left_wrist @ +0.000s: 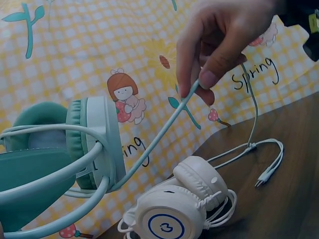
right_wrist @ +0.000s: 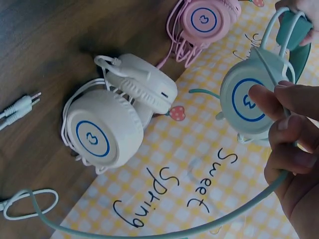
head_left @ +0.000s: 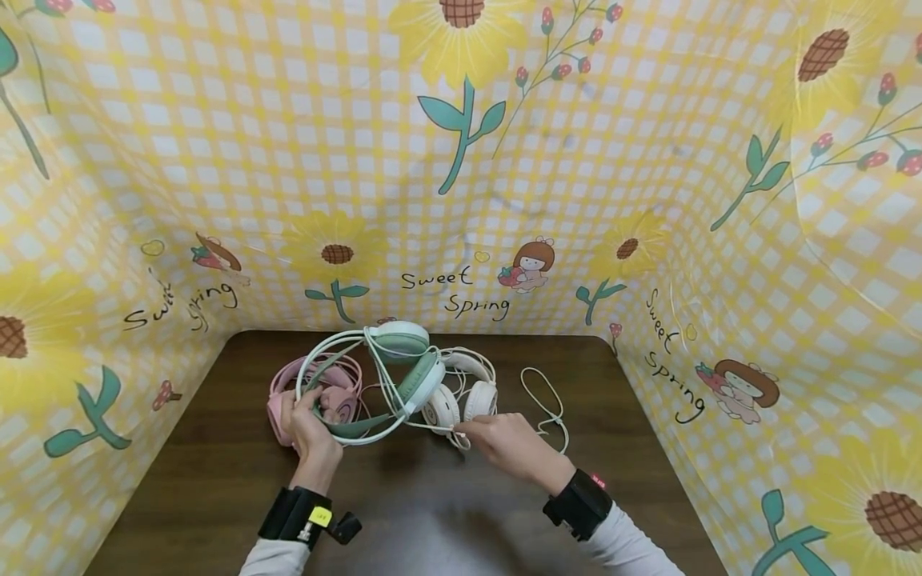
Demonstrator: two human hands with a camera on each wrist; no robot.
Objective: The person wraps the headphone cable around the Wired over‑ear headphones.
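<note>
Mint-green headphones [head_left: 403, 368] are lifted above a dark wooden table [head_left: 432, 512]. My left hand [head_left: 306, 404] grips their headband on the left; its fingertips [right_wrist: 299, 6] show at the band in the right wrist view. My right hand [head_left: 464, 432] pinches the green cable [left_wrist: 159, 134] between thumb and fingers and holds it stretched away from the earcup [right_wrist: 246, 102]. White headphones [head_left: 461, 396] wrapped in their own cord lie just behind my right hand. Pink headphones [head_left: 317, 392] lie behind my left hand, partly hidden by the green band.
A loose pale cable [head_left: 547, 400] with plugs [right_wrist: 20, 105] lies on the table to the right of the white headphones [right_wrist: 109, 129]. A yellow checked sunflower backdrop [head_left: 461, 200] walls in the table at the back and both sides.
</note>
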